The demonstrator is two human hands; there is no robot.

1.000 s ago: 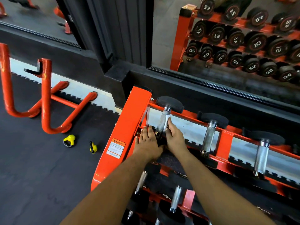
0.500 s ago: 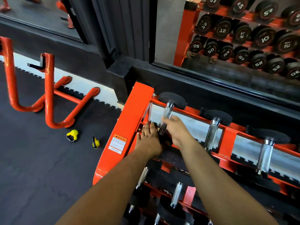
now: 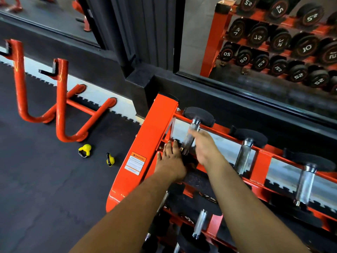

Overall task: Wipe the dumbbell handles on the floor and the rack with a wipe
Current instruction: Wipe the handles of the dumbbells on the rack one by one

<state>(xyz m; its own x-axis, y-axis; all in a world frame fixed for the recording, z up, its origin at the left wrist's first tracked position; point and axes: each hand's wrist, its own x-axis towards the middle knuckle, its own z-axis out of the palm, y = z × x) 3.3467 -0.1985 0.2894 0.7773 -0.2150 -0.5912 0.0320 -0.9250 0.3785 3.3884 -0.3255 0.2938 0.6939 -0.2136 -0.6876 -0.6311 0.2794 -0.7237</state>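
An orange dumbbell rack (image 3: pixel 151 136) fills the lower right, with black-headed dumbbells lying on its tiers. My right hand (image 3: pixel 202 145), blurred by motion, curls round the knurled steel handle (image 3: pixel 192 132) of the leftmost dumbbell on the top tier. To the left of that handle's near end, my left hand (image 3: pixel 170 157) rests flat with straight fingers on the rack. No wipe is visible; it may be hidden under my right hand. Two more handles (image 3: pixel 243 156) (image 3: pixel 306 183) lie to the right on the same tier, and another handle (image 3: pixel 199 223) sits on the tier below.
Two small yellow kettlebells (image 3: pixel 84 150) (image 3: pixel 110 159) stand on the black rubber floor left of the rack. An orange tubular stand (image 3: pixel 60 106) is at the left. A wall mirror (image 3: pixel 273 42) behind the rack reflects its dumbbells.
My right hand went from lying beside the handle's lower end to wrapping round it and sliding up. My left hand stayed in place.
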